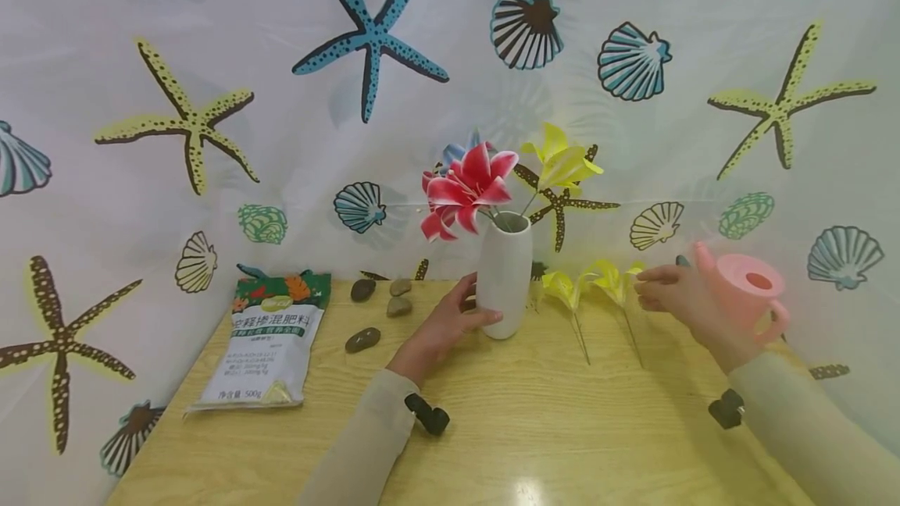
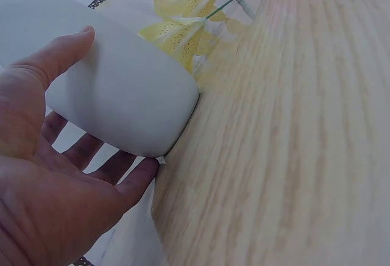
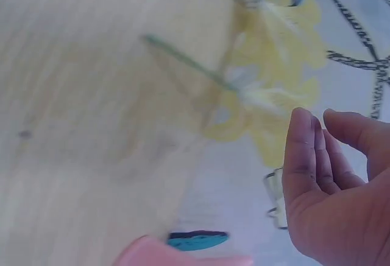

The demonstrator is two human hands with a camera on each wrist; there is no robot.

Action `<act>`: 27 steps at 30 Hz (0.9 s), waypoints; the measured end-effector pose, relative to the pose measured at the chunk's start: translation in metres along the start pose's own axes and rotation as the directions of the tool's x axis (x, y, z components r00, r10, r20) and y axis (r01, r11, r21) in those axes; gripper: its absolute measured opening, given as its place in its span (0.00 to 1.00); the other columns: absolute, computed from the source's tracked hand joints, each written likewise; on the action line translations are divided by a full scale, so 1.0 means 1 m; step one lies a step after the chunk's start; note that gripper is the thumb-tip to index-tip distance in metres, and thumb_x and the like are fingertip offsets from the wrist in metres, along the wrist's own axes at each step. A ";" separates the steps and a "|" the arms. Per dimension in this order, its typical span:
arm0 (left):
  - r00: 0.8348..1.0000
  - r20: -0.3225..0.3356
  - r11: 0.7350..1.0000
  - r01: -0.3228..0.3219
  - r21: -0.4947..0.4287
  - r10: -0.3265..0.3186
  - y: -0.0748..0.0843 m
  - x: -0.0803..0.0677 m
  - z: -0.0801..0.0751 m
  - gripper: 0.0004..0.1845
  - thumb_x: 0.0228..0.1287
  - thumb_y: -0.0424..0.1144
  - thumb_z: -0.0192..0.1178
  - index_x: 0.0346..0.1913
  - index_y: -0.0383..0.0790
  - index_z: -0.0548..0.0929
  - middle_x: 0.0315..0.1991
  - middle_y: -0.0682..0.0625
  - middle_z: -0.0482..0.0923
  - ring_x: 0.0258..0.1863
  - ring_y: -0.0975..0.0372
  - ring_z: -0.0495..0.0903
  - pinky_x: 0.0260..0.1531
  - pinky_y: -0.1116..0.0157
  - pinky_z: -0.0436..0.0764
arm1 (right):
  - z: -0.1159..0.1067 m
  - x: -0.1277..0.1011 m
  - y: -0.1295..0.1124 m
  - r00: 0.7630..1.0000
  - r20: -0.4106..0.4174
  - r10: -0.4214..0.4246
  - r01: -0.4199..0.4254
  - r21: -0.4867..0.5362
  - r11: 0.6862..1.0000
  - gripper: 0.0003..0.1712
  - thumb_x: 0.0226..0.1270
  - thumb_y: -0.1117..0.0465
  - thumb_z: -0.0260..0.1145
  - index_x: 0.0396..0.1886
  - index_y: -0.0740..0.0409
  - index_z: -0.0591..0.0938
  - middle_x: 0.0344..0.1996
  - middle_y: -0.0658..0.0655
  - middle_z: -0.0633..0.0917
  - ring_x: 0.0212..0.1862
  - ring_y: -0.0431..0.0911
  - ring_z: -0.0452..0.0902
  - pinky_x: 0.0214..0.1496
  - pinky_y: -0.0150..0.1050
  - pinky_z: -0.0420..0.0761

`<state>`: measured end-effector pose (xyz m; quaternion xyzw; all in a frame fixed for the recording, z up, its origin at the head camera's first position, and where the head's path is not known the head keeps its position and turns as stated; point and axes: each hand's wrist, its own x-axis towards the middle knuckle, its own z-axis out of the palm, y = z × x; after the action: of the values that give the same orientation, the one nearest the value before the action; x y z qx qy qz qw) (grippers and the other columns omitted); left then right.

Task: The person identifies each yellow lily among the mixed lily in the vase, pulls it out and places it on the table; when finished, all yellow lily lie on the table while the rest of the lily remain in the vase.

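Note:
A white vase (image 1: 505, 279) stands near the table's back edge, holding red-pink lilies (image 1: 471, 187), a yellow lily (image 1: 560, 158) and a blue flower (image 1: 460, 153). My left hand (image 1: 453, 322) grips the vase low down, its thumb across the front and fingers round the far side, as the left wrist view shows up close on the vase body (image 2: 122, 83). Two yellow lilies (image 1: 566, 287) with green stems lie on the table right of the vase. Beside the right-hand one is my right hand (image 1: 678, 299), fingers fairly straight, with nothing between them in the right wrist view.
A pink watering can (image 1: 747, 287) stands at the right, just behind my right hand. At the left lies a fertilizer bag (image 1: 267, 350), with several dark and tan stones (image 1: 362, 340) between it and the vase. A shell-and-starfish curtain (image 1: 436, 100) hangs along the table's back edge.

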<state>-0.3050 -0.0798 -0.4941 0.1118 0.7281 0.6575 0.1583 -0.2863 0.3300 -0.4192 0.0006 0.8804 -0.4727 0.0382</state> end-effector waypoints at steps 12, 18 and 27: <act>1.000 -0.006 1.000 -0.030 0.009 0.030 -0.002 0.004 0.002 0.49 0.73 0.47 0.77 0.89 0.58 0.61 0.86 0.46 0.66 0.85 0.43 0.68 0.84 0.37 0.69 | 0.032 0.006 -0.101 0.986 0.053 -0.159 0.135 0.310 0.941 0.34 0.87 0.53 0.68 0.79 0.71 0.75 0.54 0.41 0.92 0.53 0.32 0.90 0.67 0.37 0.89; 0.999 -0.014 0.999 -0.038 0.017 0.038 -0.003 0.002 0.000 0.48 0.74 0.46 0.77 0.89 0.57 0.61 0.86 0.46 0.67 0.84 0.43 0.69 0.83 0.37 0.70 | 0.063 0.019 -0.138 0.982 0.068 -0.178 0.125 0.476 0.870 0.36 0.86 0.55 0.68 0.82 0.71 0.72 0.53 0.38 0.90 0.56 0.33 0.90 0.66 0.31 0.88; 0.999 -0.003 0.999 -0.034 0.020 0.034 0.000 0.003 0.000 0.48 0.73 0.48 0.77 0.89 0.58 0.61 0.86 0.47 0.66 0.84 0.43 0.69 0.83 0.38 0.71 | 0.090 0.036 -0.156 0.986 0.037 -0.166 0.094 0.694 0.713 0.31 0.87 0.63 0.66 0.79 0.76 0.72 0.44 0.44 0.94 0.46 0.35 0.93 0.62 0.32 0.91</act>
<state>-0.3073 -0.0788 -0.4946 0.1248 0.7330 0.6529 0.1447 -0.3219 0.1675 -0.3415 -0.0698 0.6361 -0.7671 0.0443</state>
